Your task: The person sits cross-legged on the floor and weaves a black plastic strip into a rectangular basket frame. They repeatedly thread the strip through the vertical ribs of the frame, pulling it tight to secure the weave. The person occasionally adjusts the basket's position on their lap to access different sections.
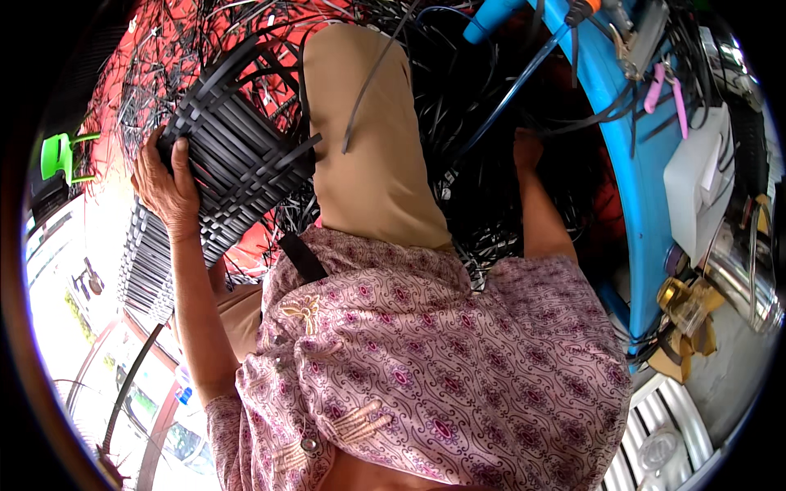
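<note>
On the left, a half-woven basket (237, 135) of flat dark grey plastic strips leans by my knee, with loose strip ends sticking out along its upper and right edges. My left hand (168, 184) grips its left side, the thumb lying on the weave and the fingers around the edge. My right hand (528, 150) reaches down to the right of my leg, over a heap of black strips (483, 106) in shadow. Its fingers look closed; whatever they hold is too dark to make out. One loose strip (368, 94) lies across my tan trouser leg.
Strip scraps litter the red floor (155, 41). A blue plastic table (618, 155) at the right carries pink-handled scissors (670, 94), tools and strips. Beyond it are a white box (696, 180) and a tape roll (679, 303). A green chair (59, 158) stands far left.
</note>
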Tool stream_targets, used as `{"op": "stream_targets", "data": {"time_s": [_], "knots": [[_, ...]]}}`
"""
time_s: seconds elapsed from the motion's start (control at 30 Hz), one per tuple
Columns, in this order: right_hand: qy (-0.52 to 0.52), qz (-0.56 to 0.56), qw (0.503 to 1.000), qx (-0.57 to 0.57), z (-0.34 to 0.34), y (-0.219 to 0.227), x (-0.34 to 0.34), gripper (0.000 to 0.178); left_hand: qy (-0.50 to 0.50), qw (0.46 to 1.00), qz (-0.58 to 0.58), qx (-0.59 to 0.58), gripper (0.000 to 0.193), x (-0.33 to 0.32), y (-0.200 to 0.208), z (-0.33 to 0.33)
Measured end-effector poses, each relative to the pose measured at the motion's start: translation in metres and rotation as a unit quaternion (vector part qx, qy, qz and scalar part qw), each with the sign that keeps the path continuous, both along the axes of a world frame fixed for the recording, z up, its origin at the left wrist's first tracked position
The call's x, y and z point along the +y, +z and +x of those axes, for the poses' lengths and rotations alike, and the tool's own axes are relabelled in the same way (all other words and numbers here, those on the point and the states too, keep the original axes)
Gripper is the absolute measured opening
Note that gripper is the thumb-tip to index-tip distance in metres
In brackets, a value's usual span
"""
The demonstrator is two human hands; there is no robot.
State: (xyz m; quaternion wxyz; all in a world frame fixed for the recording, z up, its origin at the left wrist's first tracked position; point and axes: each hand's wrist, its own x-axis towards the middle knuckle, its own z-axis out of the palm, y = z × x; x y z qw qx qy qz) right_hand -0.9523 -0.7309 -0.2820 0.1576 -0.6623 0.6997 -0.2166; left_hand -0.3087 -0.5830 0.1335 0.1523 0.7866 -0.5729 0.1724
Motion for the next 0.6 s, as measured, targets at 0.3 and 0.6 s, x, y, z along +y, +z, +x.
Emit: {"op": "stream_targets", "data": {"time_s": [0.3,0.6], "knots": [[0.073,-0.073,0.98,0.169,-0.003,-0.014,-0.073,0.022,0.021,1.0,0.002,-0.007,0.05,-0.002,0.0,0.002],[0.214,-0.003,0.972,0.094,-0.03,-0.014,-0.09,0.012,0.021,1.0,0.008,-0.003,0.05,-0.002,0.002,0.001]]}}
